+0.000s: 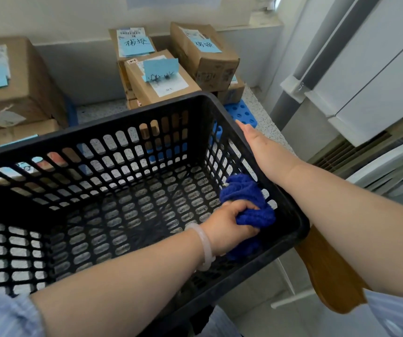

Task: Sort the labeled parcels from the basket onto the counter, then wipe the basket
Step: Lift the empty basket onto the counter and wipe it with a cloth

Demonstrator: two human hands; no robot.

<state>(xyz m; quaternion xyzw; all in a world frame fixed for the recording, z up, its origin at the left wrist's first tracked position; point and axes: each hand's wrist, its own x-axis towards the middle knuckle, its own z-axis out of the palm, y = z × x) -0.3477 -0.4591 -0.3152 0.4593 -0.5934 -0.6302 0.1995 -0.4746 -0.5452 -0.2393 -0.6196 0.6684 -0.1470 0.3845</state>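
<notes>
A black plastic lattice basket (132, 122) fills the foreground, tilted toward me, with no parcels inside. My left hand (229, 222) reaches into it and grips a bunched blue cloth (249, 203) against the inside of the right wall. My right hand (254, 139) grips the basket's right rim from outside; its fingers are hidden behind the wall. Cardboard parcels with blue handwritten labels stand on the counter beyond: one in the middle (161, 79), two behind it (132, 42) (203, 52), and a big one at the left (8, 83).
The speckled counter (266, 117) carries a blue perforated block (242, 113) under the right parcels. A white cabinet (375, 69) and a grey pole stand at the right. A wooden piece (327, 273) sticks out below the basket's right corner.
</notes>
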